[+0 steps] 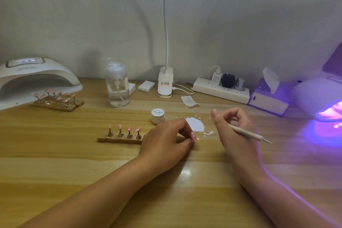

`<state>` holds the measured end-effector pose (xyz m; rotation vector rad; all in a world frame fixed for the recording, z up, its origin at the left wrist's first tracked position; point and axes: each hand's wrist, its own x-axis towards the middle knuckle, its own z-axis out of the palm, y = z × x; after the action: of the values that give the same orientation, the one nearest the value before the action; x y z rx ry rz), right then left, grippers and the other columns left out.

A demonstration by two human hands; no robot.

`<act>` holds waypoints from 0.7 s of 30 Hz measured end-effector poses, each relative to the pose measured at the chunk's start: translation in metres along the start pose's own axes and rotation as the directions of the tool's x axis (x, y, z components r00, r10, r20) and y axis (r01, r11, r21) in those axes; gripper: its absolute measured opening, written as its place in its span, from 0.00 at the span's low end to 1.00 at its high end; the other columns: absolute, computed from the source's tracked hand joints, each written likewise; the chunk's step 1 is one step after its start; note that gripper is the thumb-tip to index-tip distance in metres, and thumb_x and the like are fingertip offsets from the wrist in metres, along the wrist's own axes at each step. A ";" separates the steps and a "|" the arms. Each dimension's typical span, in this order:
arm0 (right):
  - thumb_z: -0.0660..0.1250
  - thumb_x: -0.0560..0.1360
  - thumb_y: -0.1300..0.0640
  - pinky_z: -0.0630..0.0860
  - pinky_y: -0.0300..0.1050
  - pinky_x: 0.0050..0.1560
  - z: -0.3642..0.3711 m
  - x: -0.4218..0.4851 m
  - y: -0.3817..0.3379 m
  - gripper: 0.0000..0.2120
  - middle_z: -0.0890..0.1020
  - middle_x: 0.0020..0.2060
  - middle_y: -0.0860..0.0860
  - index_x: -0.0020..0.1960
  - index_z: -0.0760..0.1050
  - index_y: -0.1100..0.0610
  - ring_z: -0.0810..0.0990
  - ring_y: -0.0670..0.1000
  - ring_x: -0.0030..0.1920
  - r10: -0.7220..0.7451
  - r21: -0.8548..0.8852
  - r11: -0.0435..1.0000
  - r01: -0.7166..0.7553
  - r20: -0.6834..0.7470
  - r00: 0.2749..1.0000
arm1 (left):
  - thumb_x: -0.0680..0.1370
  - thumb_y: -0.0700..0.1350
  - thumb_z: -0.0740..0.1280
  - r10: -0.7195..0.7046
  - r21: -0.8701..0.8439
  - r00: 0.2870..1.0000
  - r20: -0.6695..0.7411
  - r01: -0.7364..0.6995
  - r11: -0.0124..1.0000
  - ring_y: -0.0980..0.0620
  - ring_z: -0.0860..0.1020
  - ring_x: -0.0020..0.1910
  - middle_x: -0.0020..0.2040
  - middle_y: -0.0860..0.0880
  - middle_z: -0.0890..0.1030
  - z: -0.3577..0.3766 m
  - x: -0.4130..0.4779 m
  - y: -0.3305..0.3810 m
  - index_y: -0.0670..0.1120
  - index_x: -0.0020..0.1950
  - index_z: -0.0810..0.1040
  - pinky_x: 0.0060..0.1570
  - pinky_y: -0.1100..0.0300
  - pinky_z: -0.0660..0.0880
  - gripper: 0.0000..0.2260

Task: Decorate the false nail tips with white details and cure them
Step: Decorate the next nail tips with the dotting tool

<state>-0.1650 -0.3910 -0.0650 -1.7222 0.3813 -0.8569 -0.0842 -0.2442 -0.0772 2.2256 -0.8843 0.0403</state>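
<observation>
Evidently mid-decoration: brush gripped in the right hand (pixel 235 126), nail tips (pixel 124 127) standing just beside the left hand (pixel 164 140).

Four pink tips sat upright on small metal stands along a strip holder (pixel 118 140) on the bench (pixel 74 163), whose right end ran under the left hand. That hand's fingers (pixel 180 123) were curled in with their ends together low by the bench, and whether they pinched a fifth tip I could not tell. The right hand's fingers were clamped round the brush (pixel 249 133), its point aimed away to the right. Such tips are likely featherlight, glossy and easily knocked off, so each is better held by its stand than by the painted face. The white gel jar (pixel 157 116) stood near, behind the hands.
</observation>
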 end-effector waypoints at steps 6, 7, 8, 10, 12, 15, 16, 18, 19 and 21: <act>0.66 0.77 0.55 0.68 0.38 0.27 -0.002 0.006 0.008 0.03 0.85 0.32 0.49 0.46 0.73 0.54 0.76 0.44 0.25 0.169 -0.135 0.978 -0.156 0.083 0.982 | 0.75 0.53 0.69 -0.004 0.008 1.000 -0.003 0.004 1.000 0.70 0.73 0.37 0.45 0.68 0.79 0.000 -0.001 0.001 0.62 0.43 0.76 0.36 0.62 0.65 0.04; 0.66 0.75 0.56 0.69 0.39 0.28 -0.003 0.006 0.007 0.04 0.85 0.32 0.49 0.47 0.72 0.54 0.77 0.44 0.26 0.176 -0.157 0.974 -0.161 0.088 0.980 | 0.75 0.53 0.69 -0.006 0.011 1.000 -0.004 0.006 1.000 0.69 0.73 0.37 0.45 0.68 0.79 0.000 -0.001 0.001 0.62 0.43 0.76 0.36 0.62 0.65 0.04; 0.67 0.74 0.56 0.70 0.40 0.30 -0.003 0.005 0.007 0.05 0.85 0.32 0.48 0.46 0.72 0.55 0.78 0.43 0.26 0.178 -0.176 0.971 -0.159 0.099 0.979 | 0.75 0.53 0.69 -0.008 0.015 1.000 -0.005 0.008 1.000 0.69 0.73 0.36 0.45 0.68 0.79 0.000 -0.001 0.001 0.62 0.43 0.76 0.36 0.62 0.66 0.04; 0.70 0.74 0.54 0.72 0.42 0.35 -0.002 0.004 0.006 0.07 0.85 0.32 0.47 0.43 0.73 0.55 0.80 0.42 0.29 0.175 -0.221 0.965 -0.144 0.127 0.976 | 0.75 0.53 0.68 -0.012 0.021 1.000 -0.004 0.013 1.000 0.68 0.73 0.36 0.45 0.68 0.79 0.000 -0.001 0.001 0.62 0.43 0.76 0.36 0.61 0.66 0.03; 0.70 0.75 0.51 0.72 0.43 0.38 -0.001 0.002 0.006 0.09 0.85 0.32 0.45 0.41 0.73 0.53 0.80 0.41 0.33 0.164 -0.289 0.950 -0.115 0.153 0.974 | 0.75 0.53 0.68 -0.014 0.026 1.000 -0.001 0.014 1.000 0.67 0.73 0.36 0.45 0.68 0.80 0.000 0.000 0.001 0.61 0.44 0.77 0.37 0.60 0.67 0.02; 0.69 0.74 0.52 0.69 0.42 0.37 -0.001 0.003 0.006 0.08 0.84 0.31 0.45 0.41 0.74 0.54 0.79 0.38 0.32 0.152 -0.338 0.937 -0.087 0.169 0.974 | 0.75 0.53 0.68 -0.016 0.023 1.000 -0.001 0.016 1.000 0.67 0.73 0.36 0.45 0.68 0.80 0.000 0.000 0.001 0.60 0.45 0.77 0.37 0.61 0.67 0.01; 0.69 0.74 0.52 0.69 0.42 0.37 -0.001 0.004 0.006 0.07 0.84 0.30 0.45 0.41 0.74 0.54 0.79 0.38 0.31 0.150 -0.333 0.939 -0.090 0.160 0.976 | 0.75 0.53 0.68 -0.017 0.023 1.000 -0.001 0.017 1.000 0.67 0.73 0.36 0.45 0.68 0.80 0.000 0.000 0.001 0.61 0.44 0.77 0.36 0.61 0.66 0.01; 0.69 0.74 0.52 0.69 0.42 0.37 -0.001 0.004 0.006 0.08 0.85 0.31 0.45 0.41 0.74 0.55 0.79 0.37 0.31 0.146 -0.320 0.943 -0.092 0.150 0.978 | 0.75 0.53 0.68 -0.016 0.023 1.000 0.000 0.016 1.000 0.67 0.73 0.36 0.45 0.68 0.80 0.000 0.000 0.001 0.61 0.44 0.77 0.36 0.62 0.65 0.02; 0.70 0.75 0.52 0.69 0.41 0.37 -0.001 0.004 0.006 0.08 0.85 0.31 0.45 0.41 0.74 0.55 0.79 0.37 0.31 0.146 -0.321 0.943 -0.090 0.156 0.977 | 0.75 0.53 0.68 -0.015 0.024 1.000 -0.001 0.015 1.000 0.68 0.73 0.36 0.45 0.68 0.79 0.000 0.000 0.001 0.61 0.43 0.77 0.35 0.62 0.65 0.02; 0.70 0.75 0.52 0.69 0.41 0.37 -0.001 0.003 0.007 0.09 0.85 0.31 0.46 0.41 0.74 0.55 0.79 0.38 0.30 0.161 -0.318 0.942 -0.103 0.163 0.973 | 0.75 0.54 0.69 -0.013 0.026 1.000 -0.002 0.013 1.000 0.68 0.73 0.36 0.45 0.68 0.79 0.000 0.000 0.001 0.61 0.44 0.77 0.35 0.63 0.64 0.02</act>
<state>-0.1622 -0.3962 -0.0699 -2.0213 0.5188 -0.5514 -0.0843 -0.2444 -0.0765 2.2551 -0.8728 0.0480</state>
